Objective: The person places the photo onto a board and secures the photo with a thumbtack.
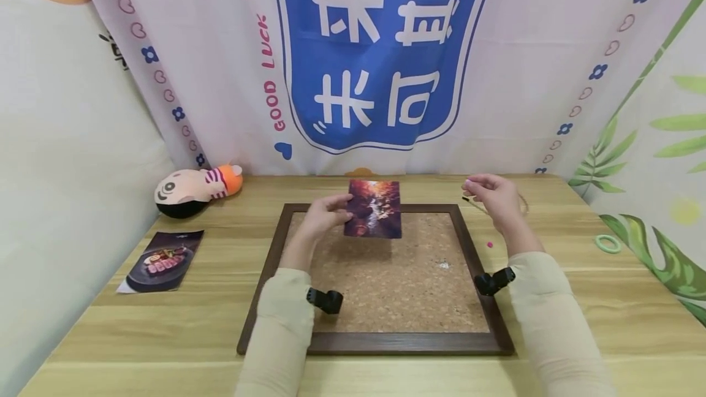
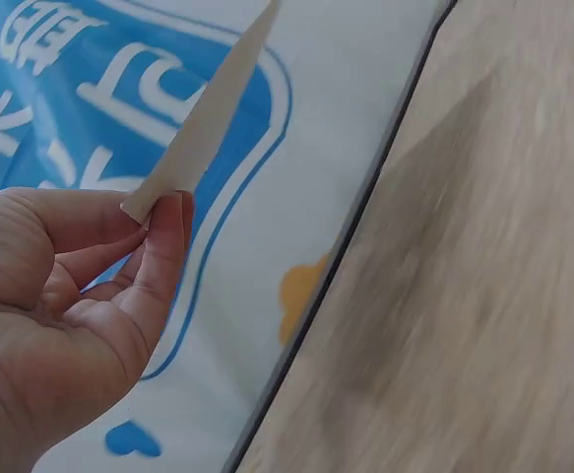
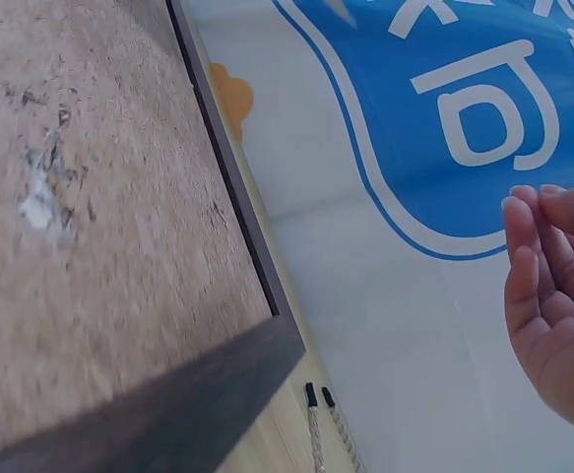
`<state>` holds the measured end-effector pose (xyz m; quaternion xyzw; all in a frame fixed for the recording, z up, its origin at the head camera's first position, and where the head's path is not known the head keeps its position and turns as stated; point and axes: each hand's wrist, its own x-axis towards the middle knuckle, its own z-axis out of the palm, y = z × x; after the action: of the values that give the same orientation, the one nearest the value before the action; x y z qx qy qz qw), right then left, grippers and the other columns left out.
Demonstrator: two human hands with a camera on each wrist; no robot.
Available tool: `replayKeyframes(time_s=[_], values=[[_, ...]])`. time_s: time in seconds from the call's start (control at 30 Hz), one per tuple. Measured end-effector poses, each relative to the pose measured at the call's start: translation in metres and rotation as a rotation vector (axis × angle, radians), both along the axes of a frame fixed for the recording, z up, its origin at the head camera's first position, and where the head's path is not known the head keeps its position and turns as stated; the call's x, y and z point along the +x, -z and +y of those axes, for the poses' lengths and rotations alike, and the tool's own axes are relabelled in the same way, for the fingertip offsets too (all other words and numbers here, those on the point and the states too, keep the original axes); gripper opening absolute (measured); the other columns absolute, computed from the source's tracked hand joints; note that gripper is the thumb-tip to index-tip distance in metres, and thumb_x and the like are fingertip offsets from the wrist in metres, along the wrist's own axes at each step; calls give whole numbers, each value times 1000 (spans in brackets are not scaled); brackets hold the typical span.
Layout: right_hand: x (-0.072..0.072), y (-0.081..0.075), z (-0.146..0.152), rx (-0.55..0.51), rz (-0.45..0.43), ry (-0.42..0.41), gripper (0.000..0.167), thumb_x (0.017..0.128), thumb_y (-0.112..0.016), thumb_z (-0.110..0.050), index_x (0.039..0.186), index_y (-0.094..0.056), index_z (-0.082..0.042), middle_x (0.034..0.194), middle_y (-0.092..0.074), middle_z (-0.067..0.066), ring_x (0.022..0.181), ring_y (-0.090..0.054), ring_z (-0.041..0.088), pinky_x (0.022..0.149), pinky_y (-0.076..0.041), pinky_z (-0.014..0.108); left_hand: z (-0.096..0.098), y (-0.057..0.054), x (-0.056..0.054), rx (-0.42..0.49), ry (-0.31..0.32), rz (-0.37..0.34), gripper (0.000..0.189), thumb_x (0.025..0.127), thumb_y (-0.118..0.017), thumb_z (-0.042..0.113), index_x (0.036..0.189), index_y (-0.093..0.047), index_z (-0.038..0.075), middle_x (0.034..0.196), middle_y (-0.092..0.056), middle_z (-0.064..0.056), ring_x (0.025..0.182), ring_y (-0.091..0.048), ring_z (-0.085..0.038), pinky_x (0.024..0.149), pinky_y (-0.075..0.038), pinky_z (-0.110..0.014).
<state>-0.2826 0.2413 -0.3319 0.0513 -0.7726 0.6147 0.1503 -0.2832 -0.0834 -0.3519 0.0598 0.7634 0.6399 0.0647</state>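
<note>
The photo (image 1: 375,210) juts rightward from the pinching left hand (image 1: 322,215) — whether the right hand (image 1: 497,198) grips anything, I cannot tell.

The person's left sleeve (image 1: 278,329) and right sleeve (image 1: 557,320) are pale cream, long and plain, the cloth creased toward the wrists. A small, blocky black device (image 1: 333,302) sits at the left wrist, its black counterpart (image 1: 487,284) at the right

**Plush toy (image 1: 193,190) left, green ring (image 1: 608,251) right**

From my remote seat I see the plush toy lying at the desk's (image 1: 584,342) far left, orange end pointing right. The ring lies flat near the right edge, beside a leaf-printed side wall (image 1: 675,201). Behind hangs a white cloth (image 1: 529,78) with a blue panel (image 1: 380,54).
</note>
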Motion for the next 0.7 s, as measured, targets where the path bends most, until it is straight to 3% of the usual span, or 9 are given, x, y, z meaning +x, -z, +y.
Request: replayKeyframes(time_s=[0.13, 0.4, 0.63, 0.7], values=[[-6, -2, -8, 1, -29, -21, 31, 83, -58, -10, 100, -51, 15, 70, -61, -9, 64, -58, 4, 58, -44, 17, 23, 6, -2, 18, 8, 0, 43, 76, -57, -8, 119, -52, 1, 112, -52, -17, 89, -53, -21, 74, -45, -29], [-16, -1, -25, 16, -72, -58, 31, 82, -59, -15, 99, -53, 11, 73, -59, -6, 69, -57, 9, 61, -44, 20, 55, 17, 0, -54, 11, 6, 41, 74, -60, -7, 114, -56, 0, 96, -55, -12, 79, -52, -17, 70, -45, -30], [-22, 8, -38, 23, -96, -64, 28, 84, -57, -11, 101, -54, 12, 74, -57, -4, 71, -56, 12, 63, -45, 24, 81, 27, 3, 7, 40, 1, 42, 71, -60, -12, 112, -55, -5, 80, -50, -8, 65, -49, -12, 61, -47, -26], [-23, 12, -39, 13, -110, -59, 27, 83, -56, -9, 101, -54, 12, 73, -57, -4, 70, -56, 11, 66, -46, 29, 87, 29, 5, 17, 46, 3, 42, 70, -61, -12, 111, -55, -7, 78, -50, -8, 62, -49, -11, 59, -47, -26]])
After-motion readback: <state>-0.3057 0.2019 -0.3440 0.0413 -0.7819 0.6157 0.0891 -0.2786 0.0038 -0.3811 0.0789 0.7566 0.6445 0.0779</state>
